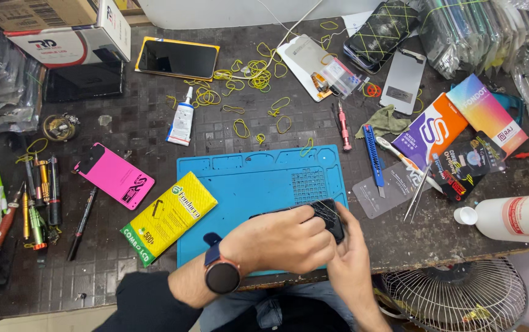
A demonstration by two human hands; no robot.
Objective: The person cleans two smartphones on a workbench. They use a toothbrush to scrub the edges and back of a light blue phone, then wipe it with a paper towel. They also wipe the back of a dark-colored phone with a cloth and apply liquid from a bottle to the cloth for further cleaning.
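A black phone [329, 215] with a cracked face lies at the near right corner of the blue work mat [246, 178]. My left hand [283, 240], with a dark watch on the wrist, lies across the phone and covers most of it. My right hand [350, 258] holds the phone's near right end from below. Only the phone's right end shows between the two hands.
A yellow-green packet [169, 215] and a pink phone back [114, 175] lie left of the mat. Yellow rubber bands [252, 74], a glue tube [182, 117], a blue cutter [372, 154], tweezers [418, 190], coloured boxes [461, 123], a white bottle [516, 218], pens [40, 197]. A fan grille [455, 298] sits below the table edge.
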